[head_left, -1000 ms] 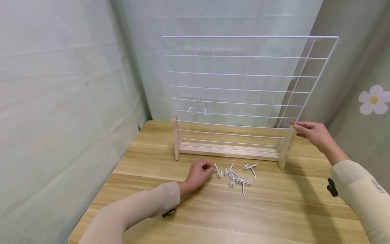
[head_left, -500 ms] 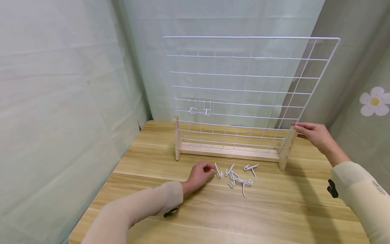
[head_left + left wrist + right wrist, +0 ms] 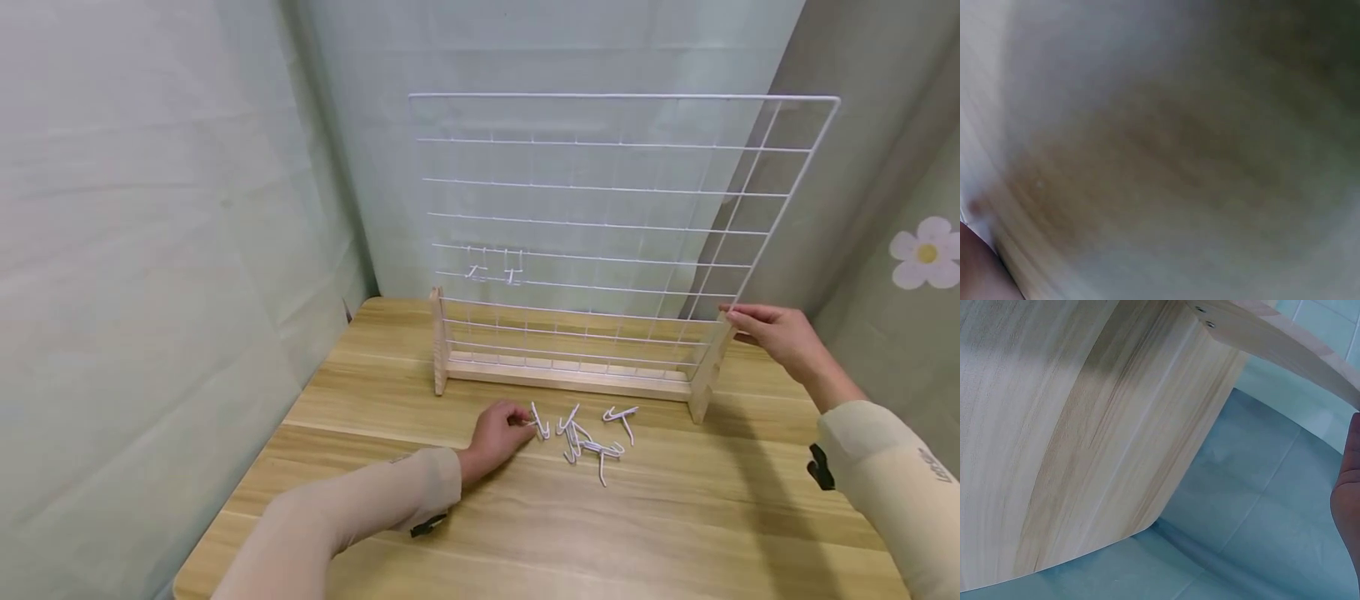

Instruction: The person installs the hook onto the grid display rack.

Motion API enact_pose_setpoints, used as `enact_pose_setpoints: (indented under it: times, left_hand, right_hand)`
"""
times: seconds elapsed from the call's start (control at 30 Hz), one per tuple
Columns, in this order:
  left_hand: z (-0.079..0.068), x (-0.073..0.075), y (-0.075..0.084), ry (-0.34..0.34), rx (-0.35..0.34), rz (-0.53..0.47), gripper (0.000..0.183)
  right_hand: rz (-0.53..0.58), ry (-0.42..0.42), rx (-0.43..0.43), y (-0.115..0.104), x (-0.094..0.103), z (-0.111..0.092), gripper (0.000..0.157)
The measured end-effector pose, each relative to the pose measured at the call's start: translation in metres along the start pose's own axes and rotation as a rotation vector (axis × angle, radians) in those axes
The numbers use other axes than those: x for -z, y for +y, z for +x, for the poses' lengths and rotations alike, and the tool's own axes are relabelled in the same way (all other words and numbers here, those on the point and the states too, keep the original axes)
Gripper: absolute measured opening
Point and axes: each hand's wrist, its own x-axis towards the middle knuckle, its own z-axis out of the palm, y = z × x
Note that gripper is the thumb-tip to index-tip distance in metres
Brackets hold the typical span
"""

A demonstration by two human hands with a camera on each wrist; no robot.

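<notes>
In the head view, my left hand (image 3: 500,437) has thumb and forefinger at the leftmost loose white wire hook (image 3: 540,421), pinching its prong. Right of it lie several more white wire hooks (image 3: 573,435), some tangled together. My right hand (image 3: 776,333) grips the top of the right wooden upright of a display stand (image 3: 708,367). That stand bears a white wire grid panel (image 3: 600,185), leaning back. Two hooks (image 3: 512,271) hang side by side on the grid's left part. The left wrist view is mostly blurred; the right wrist view shows the upright (image 3: 1297,347) beside my hand.
Everything stands on a wood-grain table (image 3: 637,533). Pale green curtains (image 3: 187,208) close in the left and back, and a curtain with a white flower (image 3: 927,252) hangs at the right.
My left hand has moved slightly right, its fingertips closing onto the leftmost hook. My right hand keeps its grip on the upright. The head view has shifted a little.
</notes>
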Motion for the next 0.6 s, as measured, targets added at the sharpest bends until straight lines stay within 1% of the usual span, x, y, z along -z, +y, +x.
enact_pose_setpoints:
  times: [0.07,0.1,0.3,0.47,0.6]
  left_hand:
    - [0.0003,-0.0012,-0.0008,0.005,-0.007,0.030,0.010]
    - [0.0004,-0.0016,-0.0014,0.010,-0.021,0.049,0.010]
    - [-0.0013,-0.0020,-0.0012,0.028,-0.062,0.103,0.010]
    - [-0.0016,-0.0025,-0.0007,0.042,-0.076,0.128,0.010]
    - [0.0000,-0.0038,-0.0008,0.053,-0.067,0.151,0.009]
  right_hand:
    - [0.018,-0.002,0.008,0.0003,0.0003,-0.0005,0.059]
    - [0.023,-0.004,0.013,0.0003,0.0003,-0.0009,0.058]
    - [0.019,-0.002,0.011,0.0007,0.0000,-0.0005,0.061]
    - [0.026,-0.006,0.014,0.0023,0.0001,-0.0004,0.061]
    - [0.031,-0.007,0.009,0.0038,0.0009,0.0017,0.062]
